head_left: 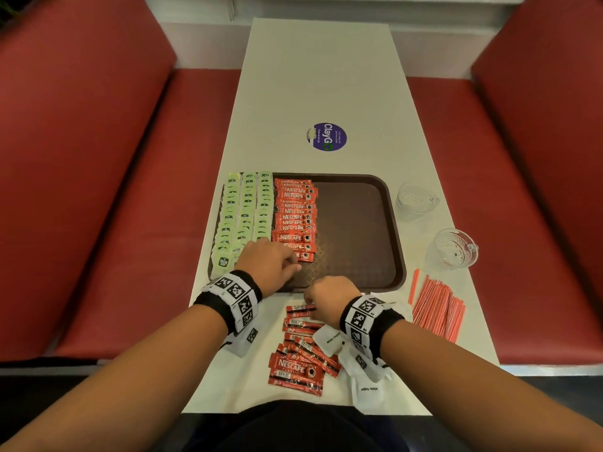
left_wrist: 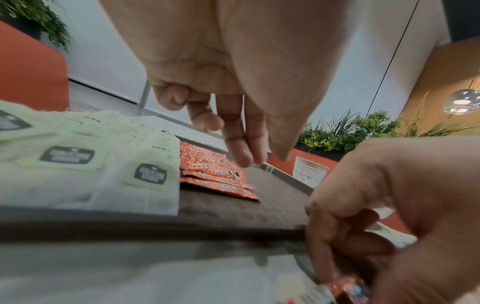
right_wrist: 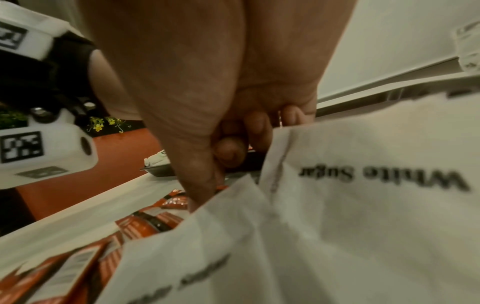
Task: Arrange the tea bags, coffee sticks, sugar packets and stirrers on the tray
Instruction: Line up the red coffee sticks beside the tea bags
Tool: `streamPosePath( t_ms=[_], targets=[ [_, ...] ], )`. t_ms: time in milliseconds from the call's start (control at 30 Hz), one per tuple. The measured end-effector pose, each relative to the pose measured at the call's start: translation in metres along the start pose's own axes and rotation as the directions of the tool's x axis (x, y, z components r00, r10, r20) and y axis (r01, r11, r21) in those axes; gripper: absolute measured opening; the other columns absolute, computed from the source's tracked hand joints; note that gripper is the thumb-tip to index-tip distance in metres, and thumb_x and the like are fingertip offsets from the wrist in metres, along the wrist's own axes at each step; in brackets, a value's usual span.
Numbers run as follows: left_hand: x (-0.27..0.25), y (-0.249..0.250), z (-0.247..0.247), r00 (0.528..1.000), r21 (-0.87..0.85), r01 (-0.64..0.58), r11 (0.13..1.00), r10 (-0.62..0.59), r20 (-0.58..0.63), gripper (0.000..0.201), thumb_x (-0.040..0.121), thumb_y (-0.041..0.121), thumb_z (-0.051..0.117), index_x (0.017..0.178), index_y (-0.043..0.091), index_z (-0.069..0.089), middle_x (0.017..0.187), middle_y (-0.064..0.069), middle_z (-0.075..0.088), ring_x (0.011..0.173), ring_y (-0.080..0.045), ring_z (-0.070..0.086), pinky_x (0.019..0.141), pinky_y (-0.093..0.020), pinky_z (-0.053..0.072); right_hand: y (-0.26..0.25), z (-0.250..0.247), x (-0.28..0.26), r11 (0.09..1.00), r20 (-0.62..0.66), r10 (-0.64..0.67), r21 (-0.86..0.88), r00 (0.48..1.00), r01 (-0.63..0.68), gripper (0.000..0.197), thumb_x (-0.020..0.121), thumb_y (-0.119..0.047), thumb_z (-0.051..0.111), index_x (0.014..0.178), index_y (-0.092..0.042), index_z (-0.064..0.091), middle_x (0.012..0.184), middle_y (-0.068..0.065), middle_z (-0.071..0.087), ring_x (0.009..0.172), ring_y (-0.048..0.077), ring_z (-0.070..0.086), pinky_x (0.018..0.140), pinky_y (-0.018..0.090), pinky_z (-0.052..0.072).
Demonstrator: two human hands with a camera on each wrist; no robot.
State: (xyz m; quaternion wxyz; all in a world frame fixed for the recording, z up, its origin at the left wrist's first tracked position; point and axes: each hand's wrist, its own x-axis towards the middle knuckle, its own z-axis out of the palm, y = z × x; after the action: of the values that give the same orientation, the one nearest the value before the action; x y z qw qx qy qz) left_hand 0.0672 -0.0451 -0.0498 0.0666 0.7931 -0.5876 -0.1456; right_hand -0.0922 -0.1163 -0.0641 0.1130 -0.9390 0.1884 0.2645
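A brown tray (head_left: pixel 359 230) holds three columns of green tea bags (head_left: pixel 243 210) on its left and one column of red coffee sticks (head_left: pixel 295 216) beside them. My left hand (head_left: pixel 293 267) hovers over the near end of that column; its fingers (left_wrist: pixel 233 142) hang loose and hold nothing. Just in front of the tray's near rim, my right hand (head_left: pixel 308 301) pinches a red coffee stick (left_wrist: pixel 345 290) from the loose pile (head_left: pixel 300 353) on the table. White sugar packets (right_wrist: pixel 363 185) lie under my right wrist. Red stirrers (head_left: pixel 439 308) lie in a heap to the right.
Two clear glass cups (head_left: pixel 416 199) (head_left: pixel 455 247) stand right of the tray. A round purple sticker (head_left: pixel 326 137) marks the white table beyond it. The tray's right half (head_left: pixel 355 256) is bare. Red bench seats run along both sides.
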Motion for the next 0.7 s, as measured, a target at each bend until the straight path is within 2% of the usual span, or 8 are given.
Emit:
streamPosePath(
  t_ms=[133, 267, 367, 433, 467, 600, 700],
  targets=[
    [-0.027, -0.004, -0.001, 0.991, -0.108, -0.103, 0.989, 0.112, 0.080, 0.030, 0.090, 0.059, 0.056, 0.094, 0.033, 0.072, 0.086, 0.017, 0.065, 0.084, -0.007, 0.053, 0.078, -0.031, 0.045, -0.004, 0.001, -0.002, 0.999, -0.025, -0.003, -0.035, 1.000, 0.003, 0.017, 0.096, -0.027, 0.055, 0.106, -0.019, 0.066, 0.104, 0.005, 0.068, 0.095, 0.028, 0.064, 0.074, 0.035, 0.040],
    [-0.051, -0.004, 0.008, 0.960, -0.167, -0.144, 0.975, 0.179, 0.215, 0.025, 0.088, 0.053, 0.061, 0.091, 0.032, 0.074, 0.085, 0.015, 0.070, 0.081, -0.005, 0.058, 0.074, -0.029, 0.048, -0.002, 0.002, -0.012, 0.986, -0.094, 0.028, 0.168, 0.995, -0.012, 0.005, 0.088, -0.023, 0.054, 0.087, -0.019, 0.050, 0.098, 0.006, 0.064, 0.088, 0.027, 0.060, 0.075, 0.036, 0.051],
    [-0.061, 0.001, 0.019, 0.938, -0.124, -0.158, 0.980, 0.188, 0.291, 0.024, 0.090, 0.047, 0.063, 0.102, 0.029, 0.074, 0.099, 0.011, 0.071, 0.089, -0.009, 0.062, 0.078, -0.028, 0.049, 0.002, 0.002, -0.021, 0.928, -0.161, 0.085, 0.371, 0.983, -0.020, 0.010, 0.088, -0.022, 0.053, 0.094, -0.015, 0.052, 0.101, 0.006, 0.061, 0.091, 0.026, 0.057, 0.078, 0.034, 0.047],
    [-0.064, 0.004, 0.028, 0.927, -0.081, -0.169, 0.982, 0.187, 0.325, 0.032, 0.090, 0.048, 0.063, 0.114, 0.028, 0.070, 0.109, 0.008, 0.067, 0.099, -0.013, 0.060, 0.083, -0.029, 0.047, 0.004, 0.002, -0.026, 0.895, -0.208, 0.108, 0.446, 0.972, -0.004, 0.021, 0.089, -0.023, 0.052, 0.105, -0.011, 0.059, 0.103, 0.008, 0.063, 0.094, 0.027, 0.059, 0.081, 0.036, 0.049],
    [-0.065, 0.006, 0.033, 0.925, -0.070, -0.170, 0.983, 0.184, 0.333, 0.036, 0.090, 0.048, 0.063, 0.119, 0.027, 0.067, 0.113, 0.007, 0.064, 0.102, -0.014, 0.059, 0.084, -0.030, 0.047, 0.005, 0.003, -0.028, 0.883, -0.217, 0.127, 0.470, 0.968, -0.010, 0.021, 0.089, -0.023, 0.052, 0.104, -0.011, 0.059, 0.101, 0.007, 0.064, 0.092, 0.027, 0.059, 0.080, 0.036, 0.049],
    [-0.066, 0.011, 0.043, 0.930, -0.048, -0.146, 0.988, 0.153, 0.335, 0.037, 0.089, 0.047, 0.066, 0.120, 0.026, 0.065, 0.114, 0.006, 0.057, 0.099, -0.018, 0.059, 0.081, -0.031, 0.046, 0.010, 0.004, -0.034, 0.846, -0.211, 0.181, 0.531, 0.960, -0.043, 0.008, 0.091, -0.019, 0.049, 0.086, -0.012, 0.050, 0.081, 0.005, 0.059, 0.077, 0.026, 0.056, 0.067, 0.036, 0.047],
    [-0.062, 0.012, 0.044, 0.927, -0.047, -0.102, 0.994, 0.112, 0.359, 0.030, 0.088, 0.042, 0.069, 0.112, 0.025, 0.066, 0.110, 0.005, 0.057, 0.098, -0.017, 0.059, 0.083, -0.032, 0.049, 0.010, 0.006, -0.038, 0.819, -0.194, 0.191, 0.571, 0.962, -0.047, 0.014, 0.093, -0.012, 0.047, 0.085, -0.019, 0.038, 0.074, -0.005, 0.046, 0.067, 0.017, 0.048, 0.056, 0.028, 0.036]
  ],
)
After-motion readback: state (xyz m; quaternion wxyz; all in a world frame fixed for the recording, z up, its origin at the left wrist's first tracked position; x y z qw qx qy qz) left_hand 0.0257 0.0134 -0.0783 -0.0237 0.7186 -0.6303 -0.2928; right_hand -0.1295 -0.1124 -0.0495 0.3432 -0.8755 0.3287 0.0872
